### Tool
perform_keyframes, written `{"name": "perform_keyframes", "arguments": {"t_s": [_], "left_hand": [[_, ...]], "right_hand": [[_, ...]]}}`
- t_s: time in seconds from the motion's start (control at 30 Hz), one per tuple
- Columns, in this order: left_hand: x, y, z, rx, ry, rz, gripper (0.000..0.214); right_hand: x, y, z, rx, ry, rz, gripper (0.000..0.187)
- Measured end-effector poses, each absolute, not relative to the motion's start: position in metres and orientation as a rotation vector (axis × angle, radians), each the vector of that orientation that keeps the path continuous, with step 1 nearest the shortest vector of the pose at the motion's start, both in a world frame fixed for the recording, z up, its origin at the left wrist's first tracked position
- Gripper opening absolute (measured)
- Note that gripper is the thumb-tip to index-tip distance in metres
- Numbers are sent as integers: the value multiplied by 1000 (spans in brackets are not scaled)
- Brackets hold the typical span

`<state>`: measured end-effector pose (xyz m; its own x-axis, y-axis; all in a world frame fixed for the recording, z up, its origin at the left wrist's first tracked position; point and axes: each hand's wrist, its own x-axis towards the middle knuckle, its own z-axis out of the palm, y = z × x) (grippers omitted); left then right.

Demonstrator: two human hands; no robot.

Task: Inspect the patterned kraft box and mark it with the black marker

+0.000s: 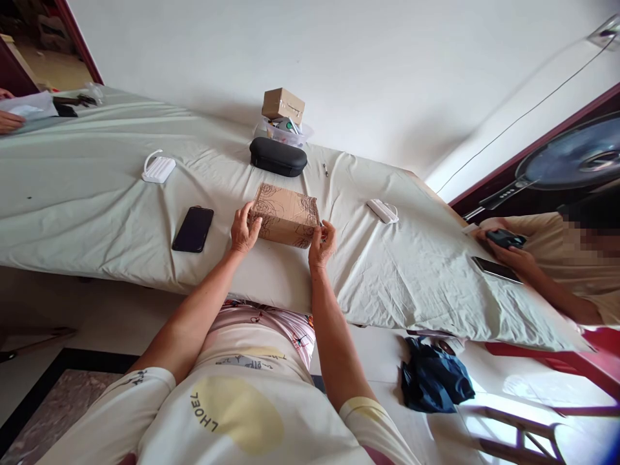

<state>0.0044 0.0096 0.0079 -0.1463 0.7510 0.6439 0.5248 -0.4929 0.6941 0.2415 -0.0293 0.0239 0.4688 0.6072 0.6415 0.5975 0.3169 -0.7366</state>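
A brown cardboard box [285,216] with dark scribbled rings on its sides rests on the cloth-covered table in front of me. My left hand [246,229] grips its left end, the thumb on the near face. At the opposite end, my right hand [322,244] holds the near right corner, its fingers curled around the edge. Just behind the box lies a black zip case [278,157]. To the left of my left hand is a dark phone [192,229], lying flat.
White power banks with straps lie at left [159,169] and right [382,211]. By the wall, a clear plastic bin [285,134] bears a small carton [283,105]. At right, a person holds a dark object [506,238] near another phone [496,269]. Another person's hand [10,121] shows far left.
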Motion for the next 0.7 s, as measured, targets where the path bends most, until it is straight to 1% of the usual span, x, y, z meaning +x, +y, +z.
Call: {"name": "perform_keyframes", "arguments": {"t_s": [0.1, 0.2, 0.3, 0.4, 0.5, 0.7], "left_hand": [[5, 7, 13, 1989, 1529, 1629, 57], [9, 0, 20, 2052, 1629, 1585, 53], [19, -8, 26, 2226, 1566, 1519, 45], [33, -15, 28, 2374, 1417, 1432, 44], [38, -17, 28, 2399, 1375, 1384, 46], [26, -16, 31, 2302, 1495, 1413, 46]], "right_hand": [[241, -32, 27, -1404, -1217, -29, 36], [236, -36, 33, -1478, -1279, -184, 35], [219, -43, 39, -1547, -1473, -304, 37], [196, -49, 43, -1527, -1735, -304, 41], [181, -50, 44, -1521, -1848, -273, 45], [205, -47, 42, -1559, -1675, -253, 42]]}}
